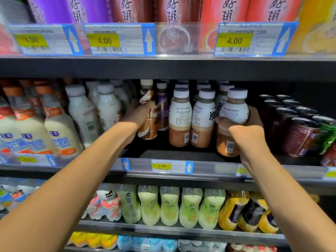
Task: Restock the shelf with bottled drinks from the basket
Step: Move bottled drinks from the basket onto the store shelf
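Left hand (141, 115) is closed round a brown-and-cream bottle (148, 132) whose label shows part of "NESCA"; it has a cream cap and sits far back on the middle shelf (218, 168), just beside a purple-labelled bottle (161, 106) to its right. Right hand (244, 130) grips a white-labelled bottle (233, 110) from the right side, fingers wrapped round its waist; it has a white cap, a brown drink visible below the label and a barcode low on the front. It is near the shelf's front edge; whether its base rests on the shelf cannot be told. Between the hands stand two matching white-labelled bottles (191, 118) with small print and a large black Chinese character, more rows behind. A price tag (161, 166) below reads "5.00". Further right are dark cans (291, 122); to the left, milky white bottles (81, 113). The upper shelf tags (104, 40) read "4.00". The lower shelf holds pale green bottles (169, 206).
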A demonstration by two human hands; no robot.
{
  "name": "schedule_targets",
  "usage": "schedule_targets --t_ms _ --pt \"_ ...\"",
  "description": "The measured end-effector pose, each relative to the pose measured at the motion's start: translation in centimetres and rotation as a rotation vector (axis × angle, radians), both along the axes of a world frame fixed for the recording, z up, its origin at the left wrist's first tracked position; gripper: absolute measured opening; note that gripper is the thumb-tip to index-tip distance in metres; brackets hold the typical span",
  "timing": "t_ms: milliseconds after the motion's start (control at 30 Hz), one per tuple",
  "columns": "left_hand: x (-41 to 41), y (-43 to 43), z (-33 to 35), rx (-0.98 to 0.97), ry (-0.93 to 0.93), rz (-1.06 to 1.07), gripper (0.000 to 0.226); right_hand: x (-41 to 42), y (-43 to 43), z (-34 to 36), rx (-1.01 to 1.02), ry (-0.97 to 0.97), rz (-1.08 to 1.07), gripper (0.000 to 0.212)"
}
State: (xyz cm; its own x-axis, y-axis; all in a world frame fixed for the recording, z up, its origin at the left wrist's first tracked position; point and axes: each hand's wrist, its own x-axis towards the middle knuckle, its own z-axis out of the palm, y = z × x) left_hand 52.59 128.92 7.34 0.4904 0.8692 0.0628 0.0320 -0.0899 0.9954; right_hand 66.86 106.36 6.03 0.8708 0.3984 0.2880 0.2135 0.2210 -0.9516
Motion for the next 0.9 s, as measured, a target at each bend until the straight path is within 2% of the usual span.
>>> schedule_targets --t_ms 133,300,367,467,533,600,700,767,900 --pt "0.8 1.8 -1.2 -0.02 0.052 -0.017 0.08 1.2 0.9 -0.7 0.006 0.053 0.006 0.055" --pt "2.8 5.8 -3.4 0.011 0.048 0.023 0.079 2.0 1.7 -0.7 -0.046 0.023 -0.019 0.06" --pt "2.6 4.5 -2.6 0.032 0.079 0.03 0.073 2.5 2.1 -0.9 -0.073 0.004 -0.03 0.061" --pt "3.0 4.0 -2.2 0.081 0.083 0.052 0.052 3.3 2.4 -0.6 -0.138 -0.011 -0.044 0.084" --pt "3.5 4.7 -2.5 0.101 0.075 0.062 0.047 3.9 2.4 -0.6 -0.157 -0.036 -0.027 0.095" --pt "3.8 5.2 -2.8 0.108 0.068 0.065 0.047 4.5 2.2 -0.5 -0.17 -0.045 0.005 0.092" --pt "4.2 5.9 -2.9 0.1 0.089 0.06 0.049 5.4 1.9 -0.7 -0.177 -0.063 0.056 0.075" --pt "4.6 6.2 -2.8 0.081 0.092 0.058 0.053 5.9 1.9 -0.7 -0.192 -0.084 0.065 0.083" --pt "4.8 6.4 -2.5 0.055 0.088 0.046 0.059 6.2 2.0 -0.9 -0.189 -0.076 0.086 0.084"
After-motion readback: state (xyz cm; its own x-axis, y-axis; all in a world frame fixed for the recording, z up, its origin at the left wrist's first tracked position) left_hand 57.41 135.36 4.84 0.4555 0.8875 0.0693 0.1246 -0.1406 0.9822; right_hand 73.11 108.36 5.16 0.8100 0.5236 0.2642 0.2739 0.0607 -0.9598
